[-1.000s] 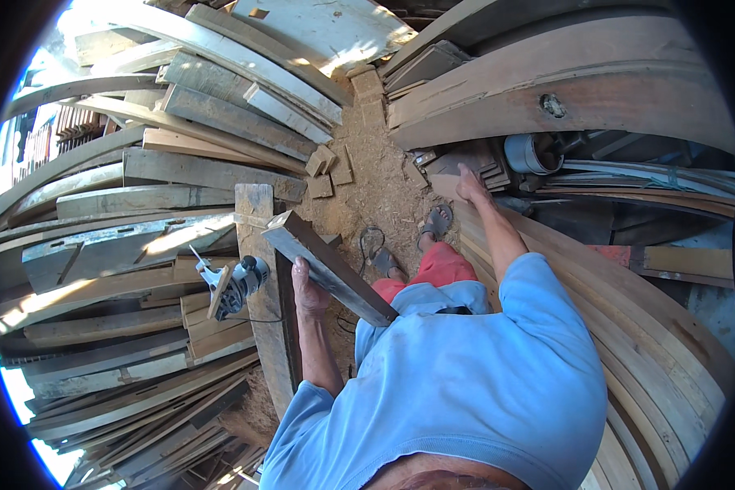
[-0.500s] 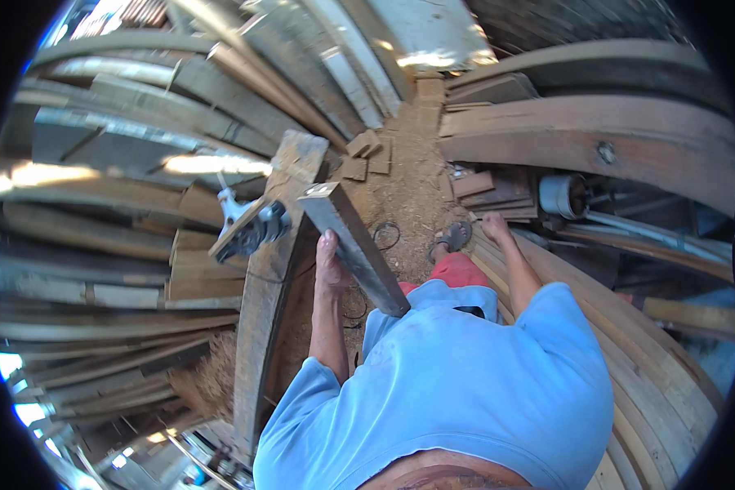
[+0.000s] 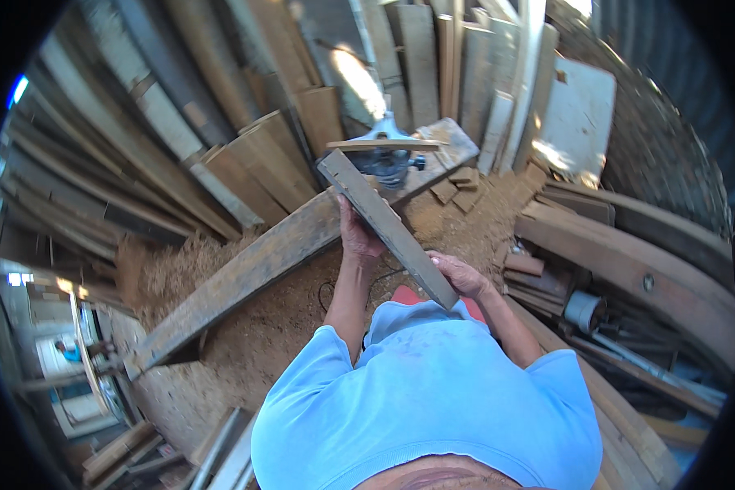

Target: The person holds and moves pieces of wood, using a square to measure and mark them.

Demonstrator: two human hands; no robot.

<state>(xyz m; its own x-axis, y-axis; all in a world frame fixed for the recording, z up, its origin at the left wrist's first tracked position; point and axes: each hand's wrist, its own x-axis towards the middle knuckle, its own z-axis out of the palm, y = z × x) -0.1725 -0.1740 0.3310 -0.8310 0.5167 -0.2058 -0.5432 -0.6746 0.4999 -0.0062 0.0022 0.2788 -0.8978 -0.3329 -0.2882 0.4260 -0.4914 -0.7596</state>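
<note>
A short, squared length of dark weathered timber (image 3: 390, 231) slants in front of my body, its far end pointing up and left. My left hand (image 3: 358, 230) grips it near the far end, with the thumb along its side. Closer to me, my right hand (image 3: 461, 275) closes round the timber's near right edge, its fingers partly hidden. Just beyond the far end stands a tool (image 3: 388, 167) with a pale blue-grey metal top, a flat wooden strip across it and a dark round body. It rests on a long thick plank (image 3: 261, 265).
Boards (image 3: 278, 155) lean in rows at the left and back. Small wood offcuts (image 3: 457, 189) lie near the plank, and sawdust (image 3: 433, 224) covers the ground. Heavy beams (image 3: 621, 245), a whitish cylinder (image 3: 583, 310) and long boards (image 3: 621, 408) lie at my right.
My view has turned to the left. My right hand, previously away from the timber at the right, has come over and taken hold of it. My left hand keeps its grip.
</note>
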